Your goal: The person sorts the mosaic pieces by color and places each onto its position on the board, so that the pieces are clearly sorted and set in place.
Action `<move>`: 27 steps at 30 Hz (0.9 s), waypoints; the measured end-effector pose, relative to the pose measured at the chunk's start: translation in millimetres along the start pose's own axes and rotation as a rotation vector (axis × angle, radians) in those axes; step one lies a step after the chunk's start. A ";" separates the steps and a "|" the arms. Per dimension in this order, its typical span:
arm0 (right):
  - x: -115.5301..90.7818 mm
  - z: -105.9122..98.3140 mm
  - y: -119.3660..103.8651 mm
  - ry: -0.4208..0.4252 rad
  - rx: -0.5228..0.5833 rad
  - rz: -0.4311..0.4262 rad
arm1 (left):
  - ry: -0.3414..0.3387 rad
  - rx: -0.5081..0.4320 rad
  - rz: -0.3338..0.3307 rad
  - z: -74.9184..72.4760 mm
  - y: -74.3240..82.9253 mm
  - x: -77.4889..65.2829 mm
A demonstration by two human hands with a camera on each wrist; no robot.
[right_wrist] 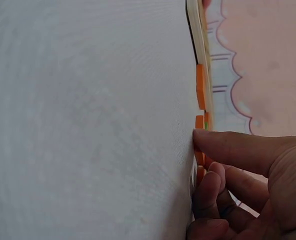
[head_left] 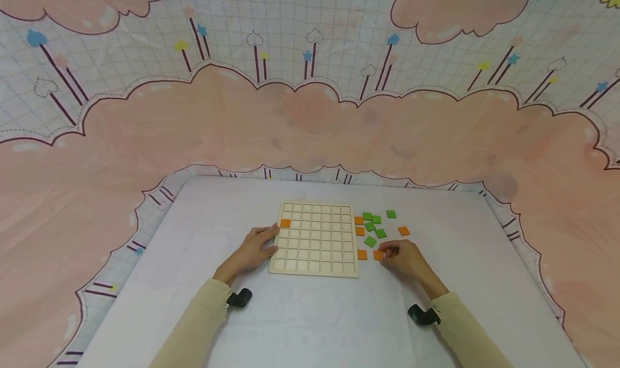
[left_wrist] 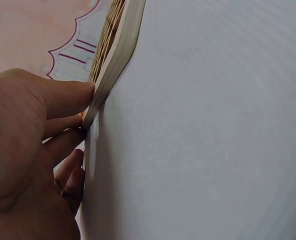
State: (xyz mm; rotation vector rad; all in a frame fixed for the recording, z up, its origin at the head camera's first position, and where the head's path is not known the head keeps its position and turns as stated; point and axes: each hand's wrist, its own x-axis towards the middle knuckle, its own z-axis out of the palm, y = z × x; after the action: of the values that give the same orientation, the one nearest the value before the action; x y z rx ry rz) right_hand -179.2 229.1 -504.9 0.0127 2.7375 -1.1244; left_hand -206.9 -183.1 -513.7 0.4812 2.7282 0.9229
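Observation:
A pale wooden grid board [head_left: 314,242] lies on the table, with one orange tile [head_left: 285,223] in a cell near its upper left. My left hand [head_left: 253,248] rests against the board's left edge, thumb and fingertips touching the rim, fingers fairly straight. To the right of the board, my right hand [head_left: 403,256] pinches an orange square tile [head_left: 378,255] at table level. In the right wrist view the thumb presses on that tile [right_wrist: 199,150]; the fingers partly hide it. Another orange tile [head_left: 361,255] lies between it and the board.
Several green tiles [head_left: 370,241] lie loosely grouped right of the board. Two orange tiles [head_left: 359,231] sit close by its right edge, and a single orange tile [head_left: 404,231] lies farther right. A white cover [head_left: 310,319] spreads over the table; a patterned cloth [head_left: 310,126] hangs behind.

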 end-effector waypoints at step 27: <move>-0.4 1.6 0.3 0.051 0.069 0.023 | 0.002 -0.005 -0.013 0.9 0.0 -0.7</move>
State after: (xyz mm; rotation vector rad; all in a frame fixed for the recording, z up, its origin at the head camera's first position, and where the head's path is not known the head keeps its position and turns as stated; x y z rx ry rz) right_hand -178.5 228.2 -506.1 0.0838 2.7344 -1.2277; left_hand -206.0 -182.9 -514.3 0.4612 2.7263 0.9276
